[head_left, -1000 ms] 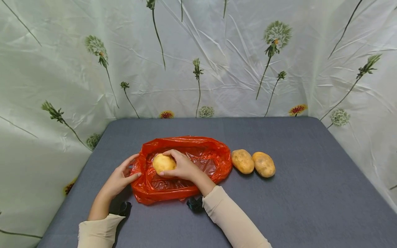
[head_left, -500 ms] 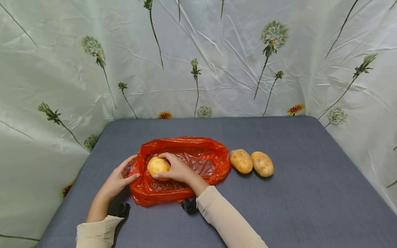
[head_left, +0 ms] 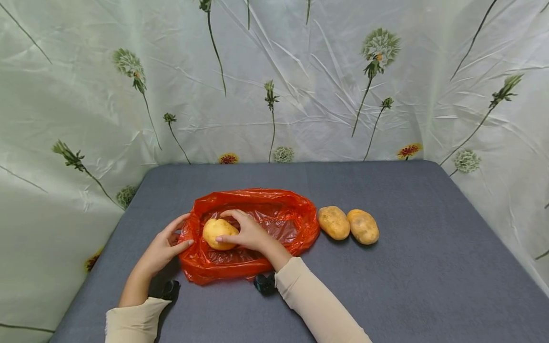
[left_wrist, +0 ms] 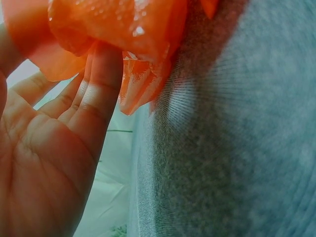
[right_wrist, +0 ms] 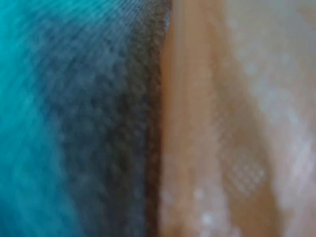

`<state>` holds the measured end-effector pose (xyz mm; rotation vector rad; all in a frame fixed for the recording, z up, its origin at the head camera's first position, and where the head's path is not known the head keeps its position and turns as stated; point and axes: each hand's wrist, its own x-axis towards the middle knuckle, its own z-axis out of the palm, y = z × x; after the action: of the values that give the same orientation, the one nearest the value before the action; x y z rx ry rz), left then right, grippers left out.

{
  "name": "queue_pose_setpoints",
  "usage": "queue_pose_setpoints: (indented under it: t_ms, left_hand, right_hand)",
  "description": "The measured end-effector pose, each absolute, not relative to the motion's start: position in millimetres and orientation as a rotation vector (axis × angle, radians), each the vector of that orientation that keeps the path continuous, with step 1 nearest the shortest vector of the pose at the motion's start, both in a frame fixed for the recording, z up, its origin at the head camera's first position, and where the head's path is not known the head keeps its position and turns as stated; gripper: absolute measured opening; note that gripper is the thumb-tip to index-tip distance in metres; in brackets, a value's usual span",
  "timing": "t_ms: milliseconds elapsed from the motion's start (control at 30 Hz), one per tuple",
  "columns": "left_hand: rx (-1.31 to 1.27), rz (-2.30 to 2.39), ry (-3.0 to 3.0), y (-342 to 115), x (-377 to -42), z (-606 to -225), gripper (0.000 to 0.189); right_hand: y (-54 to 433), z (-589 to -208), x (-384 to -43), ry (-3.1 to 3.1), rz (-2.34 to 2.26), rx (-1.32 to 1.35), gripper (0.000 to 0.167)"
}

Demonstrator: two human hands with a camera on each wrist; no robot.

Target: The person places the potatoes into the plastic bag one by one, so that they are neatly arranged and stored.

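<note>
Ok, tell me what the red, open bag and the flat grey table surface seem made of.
Red, open bag: probably thin, glossy plastic film, given its bright highlights, creases and partial translucency.
Flat grey table surface: apparently matt fabric, as fine ribbed lines show in the left wrist view.

It looks like a little spot closed in by shiny, pale cloth (head_left: 317, 71), but I can't tell if it's in a home. Green and red flowers (head_left: 381, 47) cover the cloth, which goes behind the gray table (head_left: 429, 262) and along both sides.
</note>
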<state>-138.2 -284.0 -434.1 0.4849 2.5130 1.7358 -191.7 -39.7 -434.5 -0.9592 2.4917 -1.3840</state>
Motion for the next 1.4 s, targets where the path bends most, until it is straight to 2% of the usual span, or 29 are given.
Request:
queue_pose_setpoints:
  t_ms: [767, 1400]
  left_hand:
    - [0.477, 1.739, 2.503, -281.9, -136.4, -428.2, 0.064]
    - [0.471, 1.727, 2.521, -281.9, -136.1, -427.4, 0.064]
  right_hand:
    - [-7.8, -413.3, -184.5, 2.548, -1.425, -1.07, 0.049]
    - [28.7, -397.5, -184.9, 2.658, -1.546, -1.155, 0.05]
